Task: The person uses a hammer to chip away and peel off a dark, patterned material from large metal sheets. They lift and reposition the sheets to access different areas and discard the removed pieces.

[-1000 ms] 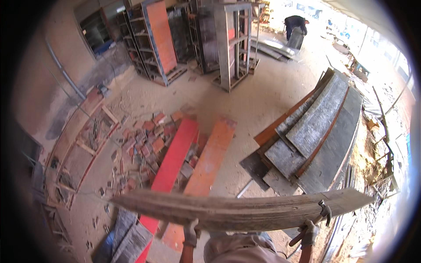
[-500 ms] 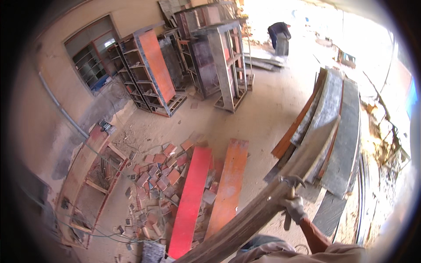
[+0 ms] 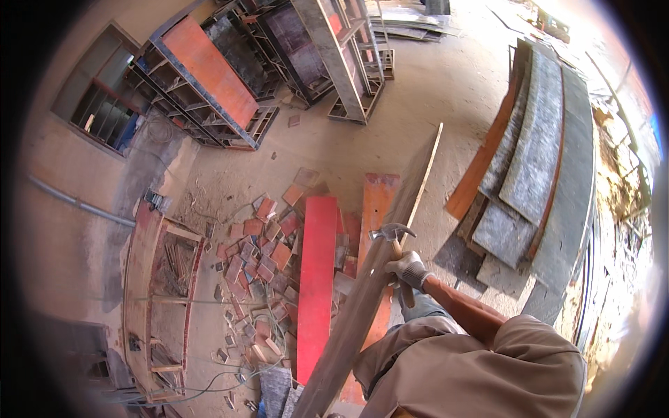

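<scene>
In a knitted glove, my right hand [image 3: 408,270] is closed round the wooden handle of a claw hammer [image 3: 392,233], its metal head uppermost. The same hand rests at the edge of a long, weathered wooden plank [image 3: 369,296], which slants from the bottom edge up to the right. Whether the fingers also grip the plank is hidden. My left hand does not show. Below the plank, an orange board [image 3: 380,188] lies on the floor beside a bright red board [image 3: 317,279].
Left of the red board are scattered small wooden blocks [image 3: 261,268]. A wooden frame [image 3: 139,299] lies along the left wall. Stacked long boards [image 3: 533,139] are at the right. Upright shelving frames [image 3: 209,76] stand at the back. Cables [image 3: 209,383] trail across the floor.
The view has tilted down and turned right. The plank has swung from lying toward the right stack to pointing more steeply away, over the orange board. My right hand still holds the hammer.
</scene>
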Demonstrator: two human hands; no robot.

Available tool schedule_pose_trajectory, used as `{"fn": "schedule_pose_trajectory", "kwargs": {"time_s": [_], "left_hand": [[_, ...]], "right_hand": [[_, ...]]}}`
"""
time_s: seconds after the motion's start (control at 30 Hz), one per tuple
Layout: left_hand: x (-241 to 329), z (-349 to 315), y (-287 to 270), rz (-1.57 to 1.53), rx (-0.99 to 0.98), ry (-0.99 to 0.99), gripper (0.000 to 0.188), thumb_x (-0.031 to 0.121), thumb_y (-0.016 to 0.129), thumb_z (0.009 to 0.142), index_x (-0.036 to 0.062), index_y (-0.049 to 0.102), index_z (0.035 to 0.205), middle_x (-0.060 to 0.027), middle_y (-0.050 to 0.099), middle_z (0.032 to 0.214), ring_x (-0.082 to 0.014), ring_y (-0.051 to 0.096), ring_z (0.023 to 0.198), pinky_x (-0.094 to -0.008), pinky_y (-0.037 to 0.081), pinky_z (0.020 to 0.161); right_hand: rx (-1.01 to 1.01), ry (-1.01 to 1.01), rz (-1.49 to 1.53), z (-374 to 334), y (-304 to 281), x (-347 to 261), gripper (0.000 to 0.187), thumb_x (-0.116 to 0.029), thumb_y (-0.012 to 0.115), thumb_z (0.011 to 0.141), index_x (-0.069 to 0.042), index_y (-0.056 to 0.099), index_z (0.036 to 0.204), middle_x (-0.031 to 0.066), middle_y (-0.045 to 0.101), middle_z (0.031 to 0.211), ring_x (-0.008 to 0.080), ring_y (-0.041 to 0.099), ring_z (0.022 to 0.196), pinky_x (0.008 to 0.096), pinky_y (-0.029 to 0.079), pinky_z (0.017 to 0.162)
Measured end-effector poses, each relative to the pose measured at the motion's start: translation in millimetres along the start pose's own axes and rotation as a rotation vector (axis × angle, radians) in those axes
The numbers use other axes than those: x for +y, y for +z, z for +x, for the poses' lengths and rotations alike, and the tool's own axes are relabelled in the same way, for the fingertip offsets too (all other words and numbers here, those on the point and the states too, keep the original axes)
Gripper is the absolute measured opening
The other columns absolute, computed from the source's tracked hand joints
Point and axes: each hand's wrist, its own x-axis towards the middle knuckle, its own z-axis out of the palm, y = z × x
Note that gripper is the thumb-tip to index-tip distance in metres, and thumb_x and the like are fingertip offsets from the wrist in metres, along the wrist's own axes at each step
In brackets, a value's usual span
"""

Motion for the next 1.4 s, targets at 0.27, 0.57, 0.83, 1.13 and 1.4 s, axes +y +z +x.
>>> {"fn": "schedule_pose_trajectory", "kwargs": {"time_s": [0.27,0.57,0.83,1.13,1.4], "left_hand": [[32,-22,123,0.016,0.113,0.033,0.025,0.024,0.076,0.088,0.0008,0.069,0.082,-0.0038,0.058,0.058,-0.0134,0.048,0.041,-0.0318,0.040,0.038],[61,13,341,0.001,0.119,0.092,0.027,0.025,0.077,0.088,-0.0006,0.069,0.081,-0.0042,0.058,0.058,-0.0133,0.049,0.041,-0.0319,0.040,0.039],[110,3,632,-0.025,0.056,0.144,0.029,0.025,0.077,0.088,-0.0019,0.069,0.081,-0.0045,0.058,0.058,-0.0133,0.049,0.042,-0.0319,0.040,0.039],[196,-47,857,0.218,-0.058,0.534,0.034,0.027,0.079,0.087,-0.0038,0.072,0.077,-0.0072,0.063,0.058,-0.0158,0.059,0.048,-0.0348,0.046,0.045],[273,-189,1059,0.313,-0.257,1.065,0.034,0.029,0.085,0.084,-0.0005,0.074,0.071,-0.0138,0.071,0.062,-0.0236,0.071,0.056,-0.0389,0.054,0.055]], "right_hand": [[-0.125,-0.093,0.125,173,6,-115,0.023,-0.015,0.078,0.080,0.007,0.071,0.077,0.0145,0.070,0.070,0.0241,0.067,0.055,0.0362,0.057,0.051],[-0.015,-0.059,0.059,370,39,-209,0.020,-0.016,0.077,0.086,0.003,0.072,0.081,0.0127,0.070,0.073,0.0236,0.069,0.061,0.0363,0.058,0.053],[-0.081,-0.038,0.124,430,79,-309,0.030,-0.022,0.077,0.086,0.002,0.072,0.102,0.0084,0.072,0.087,0.0195,0.071,0.073,0.0350,0.061,0.064],[-0.107,-0.116,0.301,507,45,-443,0.023,-0.005,0.075,0.086,0.002,0.066,0.106,0.0086,0.069,0.094,0.0182,0.071,0.079,0.0307,0.063,0.071],[0.035,-0.096,0.251,629,-64,-551,0.009,-0.009,0.071,0.084,-0.002,0.067,0.087,0.0074,0.065,0.071,0.0184,0.061,0.058,0.0323,0.049,0.052]]}}
